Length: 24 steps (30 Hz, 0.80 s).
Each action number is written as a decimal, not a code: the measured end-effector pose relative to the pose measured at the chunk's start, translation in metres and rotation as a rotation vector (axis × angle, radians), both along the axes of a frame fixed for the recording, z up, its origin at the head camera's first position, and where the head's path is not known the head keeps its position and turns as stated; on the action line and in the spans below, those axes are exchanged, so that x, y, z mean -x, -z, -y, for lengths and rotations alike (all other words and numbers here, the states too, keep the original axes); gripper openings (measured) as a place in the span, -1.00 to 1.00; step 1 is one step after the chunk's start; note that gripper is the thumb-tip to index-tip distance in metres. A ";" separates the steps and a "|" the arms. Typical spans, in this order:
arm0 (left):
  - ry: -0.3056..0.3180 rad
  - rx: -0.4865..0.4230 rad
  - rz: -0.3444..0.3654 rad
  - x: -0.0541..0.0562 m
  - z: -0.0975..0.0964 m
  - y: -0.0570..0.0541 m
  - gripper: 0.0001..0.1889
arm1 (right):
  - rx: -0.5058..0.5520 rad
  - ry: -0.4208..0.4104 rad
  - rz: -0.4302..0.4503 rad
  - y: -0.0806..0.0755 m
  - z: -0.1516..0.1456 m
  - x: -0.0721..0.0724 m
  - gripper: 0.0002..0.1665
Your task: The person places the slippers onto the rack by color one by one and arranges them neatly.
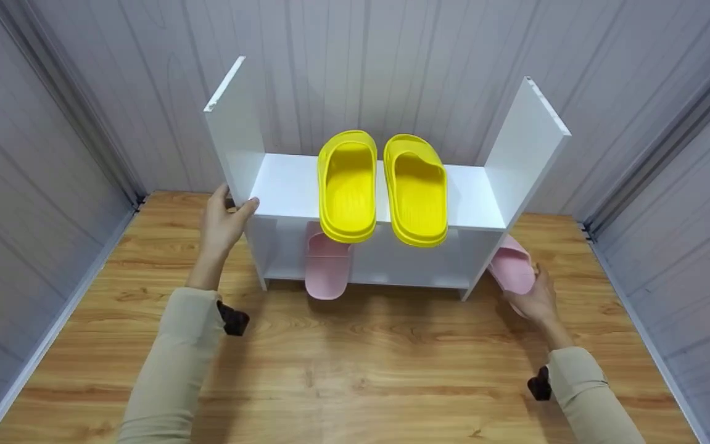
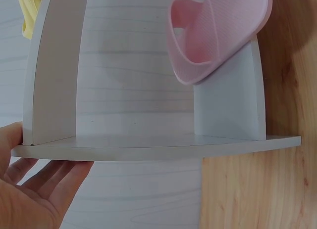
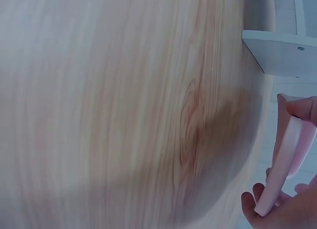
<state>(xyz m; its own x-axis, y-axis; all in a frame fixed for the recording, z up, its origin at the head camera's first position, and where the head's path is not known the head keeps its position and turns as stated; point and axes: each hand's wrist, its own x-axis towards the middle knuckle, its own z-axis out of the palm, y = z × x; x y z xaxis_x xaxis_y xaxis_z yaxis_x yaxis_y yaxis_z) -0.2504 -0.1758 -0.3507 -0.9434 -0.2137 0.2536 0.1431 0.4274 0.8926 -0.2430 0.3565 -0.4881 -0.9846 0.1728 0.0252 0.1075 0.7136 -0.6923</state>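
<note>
A white shelf unit [image 1: 284, 188] stands against the back wall, its two side panels rising above the upper board. My left hand [image 1: 219, 222] grips the left side panel [image 2: 148, 153], thumb at the front and fingers along the outer face. Off the unit's right side, my right hand [image 1: 538, 300] holds a pink slipper [image 1: 511, 268] by its sole; the right wrist view shows this slipper [image 3: 281, 167] tilted, with fingers under it. Another pink slipper [image 1: 328, 277] lies on the lower board, its end jutting past the front edge.
Two yellow slippers, a left one [image 1: 350, 197] and a right one [image 1: 418, 200], sit side by side on the upper board, overhanging its front. Wood-patterned floor [image 1: 355, 370] extends in front. Panelled walls [image 1: 34, 216] enclose the left, back and right.
</note>
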 end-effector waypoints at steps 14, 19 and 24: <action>-0.006 -0.002 -0.006 0.000 0.000 0.001 -0.56 | -0.046 -0.206 -0.052 -0.016 -0.028 -0.021 0.11; -0.006 0.001 -0.006 0.000 0.000 0.001 -0.55 | -0.042 -0.247 -0.046 -0.025 -0.037 -0.023 0.11; -0.004 0.001 0.002 0.000 0.000 0.001 -0.54 | -0.062 -0.286 -0.028 -0.034 -0.044 -0.023 0.07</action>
